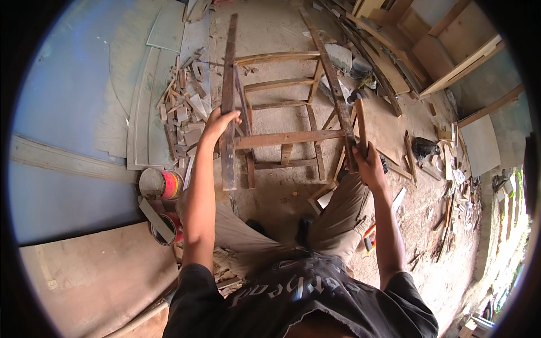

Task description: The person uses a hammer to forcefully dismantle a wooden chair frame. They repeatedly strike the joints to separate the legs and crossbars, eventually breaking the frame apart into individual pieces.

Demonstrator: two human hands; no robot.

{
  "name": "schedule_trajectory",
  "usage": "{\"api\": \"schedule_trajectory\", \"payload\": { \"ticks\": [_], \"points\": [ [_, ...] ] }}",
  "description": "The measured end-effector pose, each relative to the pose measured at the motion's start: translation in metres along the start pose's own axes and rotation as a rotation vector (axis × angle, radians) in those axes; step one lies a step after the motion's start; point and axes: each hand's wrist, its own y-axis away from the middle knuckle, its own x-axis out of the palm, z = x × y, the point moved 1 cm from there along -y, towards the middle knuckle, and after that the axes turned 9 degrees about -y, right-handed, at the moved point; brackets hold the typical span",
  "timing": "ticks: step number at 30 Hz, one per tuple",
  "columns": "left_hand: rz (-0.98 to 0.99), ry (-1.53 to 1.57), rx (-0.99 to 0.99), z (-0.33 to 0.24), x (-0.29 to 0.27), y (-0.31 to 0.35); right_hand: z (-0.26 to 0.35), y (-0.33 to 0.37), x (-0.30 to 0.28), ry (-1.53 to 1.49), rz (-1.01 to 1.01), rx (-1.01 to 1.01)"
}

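The left hand (218,121) clamps the wooden frame's (282,138) dark rail at ten o'clock, steadying it upright. The right hand (369,163), at three o'clock, has its fingers closed round a hammer handle (361,125) raised beside the frame's right rail.

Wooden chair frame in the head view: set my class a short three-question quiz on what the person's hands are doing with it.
1. True or false: the left hand grips a long upright rail of the wooden frame.
2. What does the right hand hold? A) a stick B) a paint tin C) a sheet of board
3. Fill in: the two tins stand on the person's ____ side.

Key: 1 true; 2 A, a short wooden stick held upright beside the frame's other long rail; 3 left.
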Motion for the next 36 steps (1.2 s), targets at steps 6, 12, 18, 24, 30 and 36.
{"api": "schedule_trajectory", "payload": {
  "ticks": [6,12,18,24,30,36],
  "points": [
    [-0.152,-0.553,-0.176,-0.025,0.009,-0.023,0.016,0.006,0.001,0.23,-0.045,-0.047],
    [-0.283,-0.971,-0.311,-0.06,0.033,-0.021,0.05,-0.042,-0.014,0.325,-0.145,-0.219],
    [-0.341,-1.042,-0.267,-0.047,0.035,-0.027,0.124,-0.108,-0.009,0.121,-0.152,-0.235],
    [-0.319,-1.011,-0.282,-0.056,0.04,-0.031,0.093,-0.166,-0.01,0.493,-0.135,-0.466],
    [-0.362,-1.073,-0.302,-0.067,0.046,-0.023,0.1,-0.185,-0.011,0.59,-0.036,-0.335],
    [-0.429,-1.142,-0.312,-0.064,0.053,-0.01,0.108,-0.111,0.0,0.271,-0.096,-0.168]
  ]
}}
